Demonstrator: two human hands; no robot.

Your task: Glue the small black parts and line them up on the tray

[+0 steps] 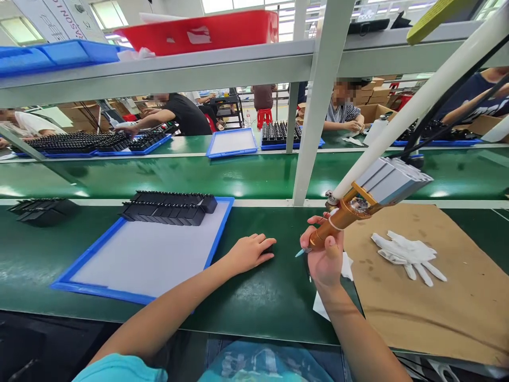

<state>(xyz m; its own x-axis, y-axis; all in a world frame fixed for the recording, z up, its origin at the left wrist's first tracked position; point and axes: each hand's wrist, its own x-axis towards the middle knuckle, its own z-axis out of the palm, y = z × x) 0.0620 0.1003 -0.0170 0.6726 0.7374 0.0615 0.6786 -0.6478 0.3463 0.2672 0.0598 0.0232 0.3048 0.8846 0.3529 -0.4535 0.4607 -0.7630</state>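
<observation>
Nearest us, our left hand (250,252) lies with fingers loosely extended on the green tabletop (254,302), holding nothing. Our right hand (326,261) wraps the copper-coloured tool (333,225) above it. The tool looks rigid and probably weighty, though the white pole (371,124) seems to carry it; its smooth barrel might slip, so we'd grasp there, clear of the pale-blue tip (300,253). Beyond, black blocks (170,212) line the blue-rimmed tray's (217,244) far end.

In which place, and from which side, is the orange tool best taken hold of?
Probably best by its round barrel, coming from below, as the right hand does: it slopes downward and looks slim enough to wrap a grip around. The grey block sits at its upper end, and the pale blue tip below should stay free.
</observation>
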